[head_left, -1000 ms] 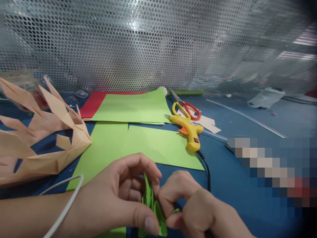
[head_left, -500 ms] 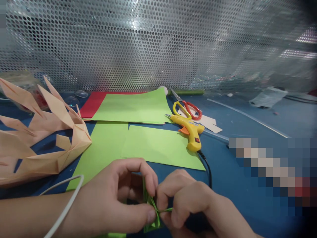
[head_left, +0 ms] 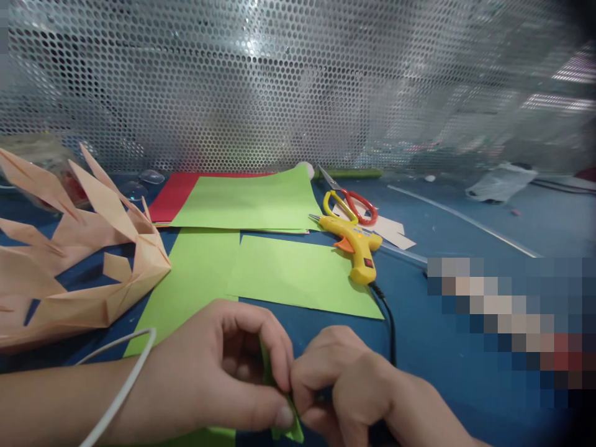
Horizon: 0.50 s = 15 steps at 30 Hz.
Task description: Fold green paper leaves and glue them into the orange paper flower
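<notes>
A small piece of folded green paper (head_left: 293,427) is pinched between the thumb and fingers of my left hand (head_left: 209,372), low in the middle of the view. My right hand (head_left: 358,382) presses close against its right side, fingers curled together at the paper's edge. The fingers hide much of the folds. Behind my hands lie a light green paper strip (head_left: 200,267) and a light green rectangle of paper (head_left: 298,270). On the rectangle's right end rests a yellow glue gun (head_left: 362,248), nozzle pointing left.
Red-and-yellow-handled scissors (head_left: 356,208) lie on peach paper scraps (head_left: 395,231). Further back are a large green sheet (head_left: 246,202) and red paper (head_left: 170,195). A folded peach paper construction (head_left: 116,298) stands left. Perforated metal (head_left: 251,93) closes off the back. A white cord (head_left: 123,394) crosses my left wrist.
The folded green paper has turned and dropped slightly between my fingers, and less of it shows. My right fingers have curled in tighter; the flap that stuck out between them is hidden.
</notes>
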{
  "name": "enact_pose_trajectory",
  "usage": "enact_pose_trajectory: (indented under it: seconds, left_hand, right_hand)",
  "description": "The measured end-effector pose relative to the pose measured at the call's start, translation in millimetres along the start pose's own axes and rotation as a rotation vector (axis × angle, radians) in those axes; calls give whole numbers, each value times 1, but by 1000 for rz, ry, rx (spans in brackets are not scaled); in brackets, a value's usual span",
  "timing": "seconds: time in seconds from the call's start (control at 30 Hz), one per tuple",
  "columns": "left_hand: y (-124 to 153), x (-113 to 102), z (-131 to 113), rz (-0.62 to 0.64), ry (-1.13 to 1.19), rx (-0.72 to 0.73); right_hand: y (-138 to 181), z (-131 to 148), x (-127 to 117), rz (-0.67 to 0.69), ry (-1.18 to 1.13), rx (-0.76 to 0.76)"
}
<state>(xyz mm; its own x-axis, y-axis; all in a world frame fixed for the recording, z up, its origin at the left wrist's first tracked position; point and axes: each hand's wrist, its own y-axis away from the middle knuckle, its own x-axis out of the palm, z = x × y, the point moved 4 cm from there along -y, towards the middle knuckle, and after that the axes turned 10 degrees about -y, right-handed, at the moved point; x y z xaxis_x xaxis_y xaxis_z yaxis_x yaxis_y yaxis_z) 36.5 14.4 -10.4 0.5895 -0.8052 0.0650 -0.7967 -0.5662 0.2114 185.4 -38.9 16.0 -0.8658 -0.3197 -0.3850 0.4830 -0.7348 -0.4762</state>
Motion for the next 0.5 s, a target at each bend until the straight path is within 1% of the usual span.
enact_pose_trajectory:
  seconds: [0.17,0.33,0.4,0.5]
  left_hand:
    - [-1,1,-3,-24,36,66]
    - [-1,2,-6,-21,10,145]
    - [-1,2,-8,-9,-18,161]
    - [-1,2,-9,20,-20,144]
  right_hand:
    - [-5,-1,1,-36,8,-17]
    - [3,-4,1,-67,-51,-45]
    - [7,-6,1,-91,-81,-23]
    - [10,-6,2,-104,-105,19]
